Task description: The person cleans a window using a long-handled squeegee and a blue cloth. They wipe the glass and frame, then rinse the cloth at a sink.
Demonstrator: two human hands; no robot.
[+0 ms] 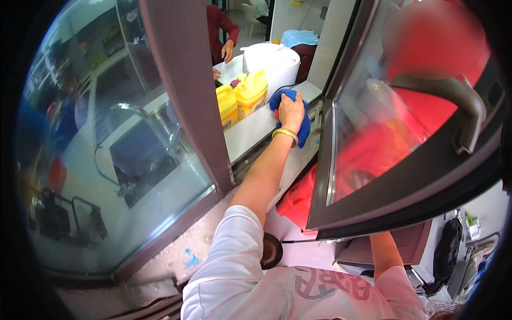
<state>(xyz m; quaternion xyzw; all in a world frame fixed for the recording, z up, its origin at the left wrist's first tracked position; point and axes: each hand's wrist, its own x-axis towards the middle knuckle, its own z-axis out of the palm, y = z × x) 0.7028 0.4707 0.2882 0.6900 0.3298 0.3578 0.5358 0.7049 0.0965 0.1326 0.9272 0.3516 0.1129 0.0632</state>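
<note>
My left hand (290, 113) stretches far forward, a gold bangle on its wrist. Its fingers press a crumpled blue cloth (304, 129) onto the window frame (256, 154) at the corner by the sill. Just left of the cloth, two yellow jugs (250, 93) stand against a white bin-like container (274, 61). On the right, an open window sash (320, 205) with a dark handle (469, 104) swings toward me. My right forearm (386, 250) goes up behind the sash's lower edge, which hides the right hand.
Fixed glass (154, 138) fills the left, with a sink and tap visible in it. Beyond the opening, another person's hand (228, 50) and red sleeve show. A red plastic container (298, 200) sits below the sash. A dark round object (271, 250) lies near my left arm.
</note>
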